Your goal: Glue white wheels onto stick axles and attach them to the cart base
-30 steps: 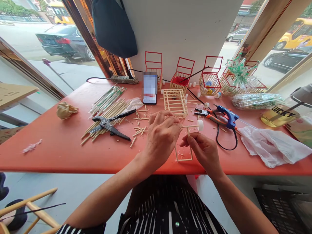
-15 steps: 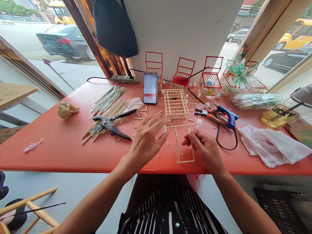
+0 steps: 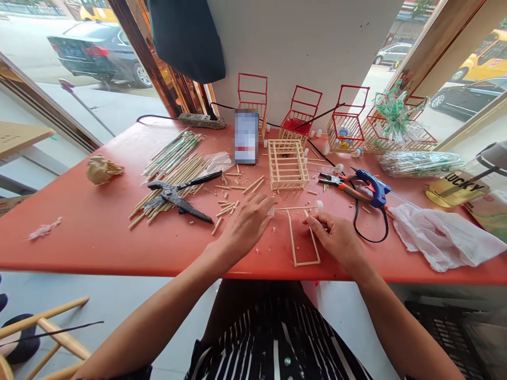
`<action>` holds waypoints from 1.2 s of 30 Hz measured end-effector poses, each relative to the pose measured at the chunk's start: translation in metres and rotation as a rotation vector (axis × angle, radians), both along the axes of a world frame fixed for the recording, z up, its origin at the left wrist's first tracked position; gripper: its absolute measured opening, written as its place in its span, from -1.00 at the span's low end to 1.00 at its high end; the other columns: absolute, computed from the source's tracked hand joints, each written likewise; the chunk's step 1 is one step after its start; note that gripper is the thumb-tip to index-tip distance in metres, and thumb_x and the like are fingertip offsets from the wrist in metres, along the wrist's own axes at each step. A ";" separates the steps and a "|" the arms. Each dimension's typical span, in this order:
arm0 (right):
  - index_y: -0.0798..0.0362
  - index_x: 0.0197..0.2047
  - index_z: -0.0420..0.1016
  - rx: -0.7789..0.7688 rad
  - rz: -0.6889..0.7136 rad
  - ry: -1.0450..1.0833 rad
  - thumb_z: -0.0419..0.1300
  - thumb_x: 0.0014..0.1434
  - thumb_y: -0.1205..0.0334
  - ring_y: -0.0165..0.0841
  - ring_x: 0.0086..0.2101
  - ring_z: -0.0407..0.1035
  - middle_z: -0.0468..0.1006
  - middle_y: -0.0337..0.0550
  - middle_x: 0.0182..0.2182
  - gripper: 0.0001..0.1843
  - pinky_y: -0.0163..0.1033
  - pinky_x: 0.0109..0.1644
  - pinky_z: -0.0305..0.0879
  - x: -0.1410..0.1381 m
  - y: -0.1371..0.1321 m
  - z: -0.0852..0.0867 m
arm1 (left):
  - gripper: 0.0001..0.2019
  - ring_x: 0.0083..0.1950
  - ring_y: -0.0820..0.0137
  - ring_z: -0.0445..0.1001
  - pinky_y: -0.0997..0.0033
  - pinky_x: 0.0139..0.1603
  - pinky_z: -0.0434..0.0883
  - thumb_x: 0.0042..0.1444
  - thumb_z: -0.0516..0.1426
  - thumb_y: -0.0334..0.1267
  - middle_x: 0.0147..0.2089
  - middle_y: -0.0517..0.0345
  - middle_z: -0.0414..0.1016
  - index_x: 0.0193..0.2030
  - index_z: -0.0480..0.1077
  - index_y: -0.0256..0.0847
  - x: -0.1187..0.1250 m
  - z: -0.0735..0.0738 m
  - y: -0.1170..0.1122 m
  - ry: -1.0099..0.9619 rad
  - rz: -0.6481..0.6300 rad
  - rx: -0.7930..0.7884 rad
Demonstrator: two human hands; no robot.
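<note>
A U-shaped frame of thin wooden sticks (image 3: 304, 263) lies on the red table, its closed end toward me. Across its far end runs a stick axle (image 3: 295, 208) with a white wheel (image 3: 319, 206) at the right tip. My left hand (image 3: 247, 224) has its thumb and forefinger closed around the white wheel (image 3: 271, 210) at the left tip. My right hand (image 3: 336, 232) pinches the right-hand stick of the frame close to the axle. Beyond both hands stands a slatted stick cart body (image 3: 288, 163). Cut stick pieces (image 3: 225, 207) lie past my left hand.
Large cutters (image 3: 178, 198) rest on a pile of sticks (image 3: 162, 192) at the left. Pliers (image 3: 336, 181) and a blue glue gun (image 3: 371, 186) lie at the right, near a white cloth (image 3: 439, 232). A phone (image 3: 246, 136) stands behind, before several red-trimmed carts (image 3: 303, 116).
The view has shifted slightly. My left hand has drawn a little left and down, uncovering more cut sticks. My right hand stays at the frame's right-hand stick.
</note>
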State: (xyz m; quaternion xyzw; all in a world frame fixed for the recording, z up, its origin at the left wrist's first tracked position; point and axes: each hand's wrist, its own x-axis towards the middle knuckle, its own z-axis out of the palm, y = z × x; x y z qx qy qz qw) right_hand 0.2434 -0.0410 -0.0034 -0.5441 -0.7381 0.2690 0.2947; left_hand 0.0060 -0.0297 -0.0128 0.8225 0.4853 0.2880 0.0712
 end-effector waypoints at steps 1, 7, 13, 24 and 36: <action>0.00 -0.33 0.58 0.024 0.000 -0.048 0.10 0.39 0.05 -0.27 -0.39 0.57 0.71 -0.17 -0.41 -0.66 -0.24 -0.30 0.34 0.001 -0.001 0.001 | -0.75 0.07 0.16 0.53 0.17 0.05 0.48 0.24 0.14 -0.51 -0.06 0.00 0.56 0.01 0.45 -0.19 0.000 -0.001 0.001 -0.005 -0.001 0.007; -0.02 -0.16 0.59 0.129 -0.042 -0.217 0.12 0.40 0.13 -0.30 -0.38 0.51 0.69 -0.21 -0.33 -0.77 -0.23 -0.28 0.29 0.011 -0.015 0.002 | -0.75 0.09 0.17 0.52 0.17 0.07 0.47 0.24 0.14 -0.52 -0.03 0.00 0.56 0.01 0.46 -0.19 0.001 0.000 0.001 -0.022 -0.005 0.033; -0.02 -0.04 0.55 0.179 0.009 -0.212 0.18 0.39 0.02 -0.24 -0.22 0.52 0.65 -0.13 -0.16 -0.75 -0.18 -0.18 0.37 0.022 -0.036 -0.003 | -0.79 0.05 0.22 0.47 0.17 0.10 0.46 0.33 0.10 -0.47 -0.04 0.00 0.59 -0.01 0.50 -0.20 0.000 0.000 -0.015 -0.092 0.005 0.301; -0.01 0.01 0.47 0.292 0.161 -0.242 0.26 0.34 0.04 -0.19 -0.14 0.50 0.62 -0.12 -0.17 -0.73 -0.11 -0.06 0.42 0.028 -0.064 -0.011 | -0.78 0.04 0.25 0.44 0.21 0.09 0.49 0.31 0.19 -0.36 -0.07 0.01 0.60 0.07 0.47 -0.23 0.010 -0.022 -0.074 -0.184 -0.129 0.157; -0.04 0.02 0.51 0.401 -0.018 -0.139 0.23 0.37 0.20 -0.20 -0.08 0.53 0.62 -0.08 -0.07 -0.83 -0.10 0.02 0.46 0.032 -0.035 -0.007 | -0.81 0.05 0.20 0.44 0.19 0.05 0.50 0.29 0.20 -0.37 -0.04 -0.03 0.57 0.02 0.55 -0.24 0.014 -0.021 -0.076 -0.112 -0.179 0.154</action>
